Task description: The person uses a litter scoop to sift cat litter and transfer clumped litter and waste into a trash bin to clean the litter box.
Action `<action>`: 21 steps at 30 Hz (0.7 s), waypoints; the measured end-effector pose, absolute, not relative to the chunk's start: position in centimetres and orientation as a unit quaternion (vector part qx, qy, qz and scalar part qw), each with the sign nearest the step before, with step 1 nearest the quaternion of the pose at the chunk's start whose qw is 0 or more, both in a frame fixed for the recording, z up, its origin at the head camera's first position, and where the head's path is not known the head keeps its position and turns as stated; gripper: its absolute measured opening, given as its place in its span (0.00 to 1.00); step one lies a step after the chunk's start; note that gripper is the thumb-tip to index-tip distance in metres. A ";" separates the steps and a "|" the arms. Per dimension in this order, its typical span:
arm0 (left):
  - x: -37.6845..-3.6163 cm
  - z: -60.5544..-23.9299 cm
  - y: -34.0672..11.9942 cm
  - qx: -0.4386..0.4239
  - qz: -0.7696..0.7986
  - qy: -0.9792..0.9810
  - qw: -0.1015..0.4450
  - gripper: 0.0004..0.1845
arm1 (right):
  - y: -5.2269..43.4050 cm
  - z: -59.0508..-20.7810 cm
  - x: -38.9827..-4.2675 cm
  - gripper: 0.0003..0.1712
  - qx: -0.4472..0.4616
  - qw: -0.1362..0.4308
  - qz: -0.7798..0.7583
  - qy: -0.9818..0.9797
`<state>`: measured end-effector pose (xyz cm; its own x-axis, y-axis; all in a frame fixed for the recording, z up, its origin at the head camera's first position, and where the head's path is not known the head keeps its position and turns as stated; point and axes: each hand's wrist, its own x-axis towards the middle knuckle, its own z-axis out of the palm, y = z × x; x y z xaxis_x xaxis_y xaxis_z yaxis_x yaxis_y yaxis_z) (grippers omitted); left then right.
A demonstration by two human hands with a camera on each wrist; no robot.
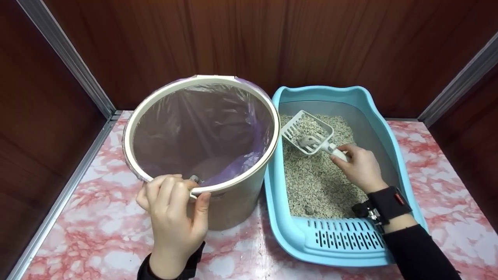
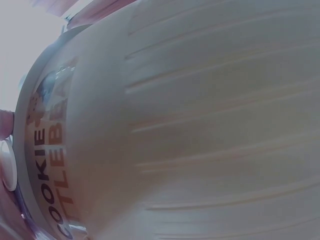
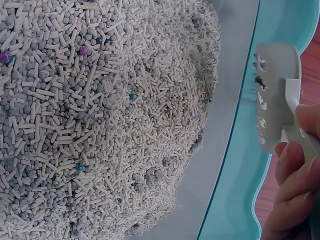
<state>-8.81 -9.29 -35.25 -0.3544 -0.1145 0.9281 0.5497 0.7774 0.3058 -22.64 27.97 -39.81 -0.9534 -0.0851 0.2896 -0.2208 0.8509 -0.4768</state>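
My right hand [image 1: 360, 165] grips the handle of a pale slotted litter scoop [image 1: 328, 134] above the litter box. A grey clump [image 1: 307, 140] and some pellets lie in the scoop. Below it, pale and grey litter [image 1: 319, 182] spreads over the floor of the light blue litter box [image 1: 274, 217]. With fingers over the rim and thumb outside, my left hand [image 1: 173, 212] holds the near edge of a beige trash bin [image 1: 233, 210]. A translucent purple bag [image 1: 237, 167] lines the bin, and a small grey clump [image 1: 195, 179] shows just inside near my fingers. In the left wrist view the bin's printed ribbed side [image 2: 215, 115] fills the picture.
The bin and litter box stand side by side on a red-and-white marbled surface [image 1: 113, 221]. Dark wood-grain panels [image 1: 241, 39] with metal corner strips [image 1: 70, 50] close in the back and sides. A slotted step [image 1: 346, 235] forms the litter box's near end.
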 end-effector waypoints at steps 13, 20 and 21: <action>-8.8 -35.3 -9.3 -0.139 -0.302 -0.763 0.554 0.28 | 28.1 -39.9 -22.6 0.17 0.075 0.112 0.281 -0.950; -8.8 -35.2 -9.2 -0.140 -0.302 -0.762 0.556 0.28 | 27.9 -39.7 -22.5 0.18 0.068 0.085 0.278 -0.954; -8.9 -35.2 -9.2 -0.139 -0.302 -0.762 0.556 0.28 | 27.9 -39.7 -22.5 0.18 0.068 0.085 0.276 -0.955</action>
